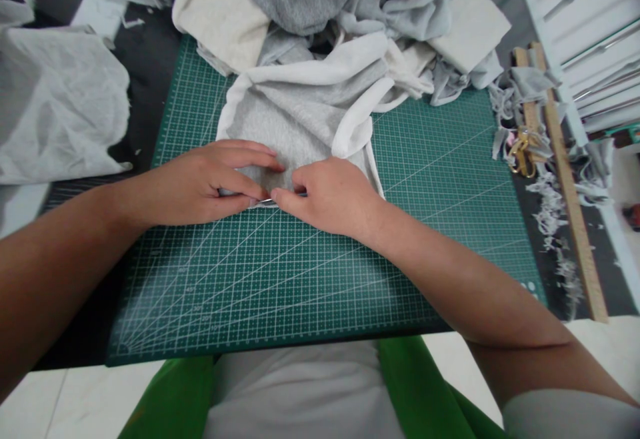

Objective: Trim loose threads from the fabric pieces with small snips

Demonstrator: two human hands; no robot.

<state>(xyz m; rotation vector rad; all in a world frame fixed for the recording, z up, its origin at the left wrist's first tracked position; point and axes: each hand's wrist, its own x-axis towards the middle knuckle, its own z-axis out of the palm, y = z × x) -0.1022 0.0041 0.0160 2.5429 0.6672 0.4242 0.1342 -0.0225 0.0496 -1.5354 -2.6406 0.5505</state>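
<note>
Left hand [210, 182]: fingers together, stretched out flat, pressing down on the near edge of the grey fabric piece [295, 119]; thumb tucked beneath the fingers along that edge. Right hand [327, 195]: fingers curled in, fingertips pinched on the same near edge, just beside the left fingertips, the two hands touching or almost touching. Something thin and light shows between the fingertips; too small to tell what.

Grey fabric piece lies on the far half of the green cutting mat [300, 279], about mid-width, white ribbed trim [357, 125] folded over on its right side, its far end running up into the heap of grey and cream cloth [320, 5] at the mat's far edge.

Mat's near half is bare gridded surface, both forearms crossing it. White cloth [55, 105] lies off the mat's left edge on the dark bench top. Off the right edge: gold-handled scissors [523, 152], wooden ruler [570, 185] running near to far, grey fabric scraps [550, 205] strewn around them. Green and white clothing of the person shows below the mat's near edge.
</note>
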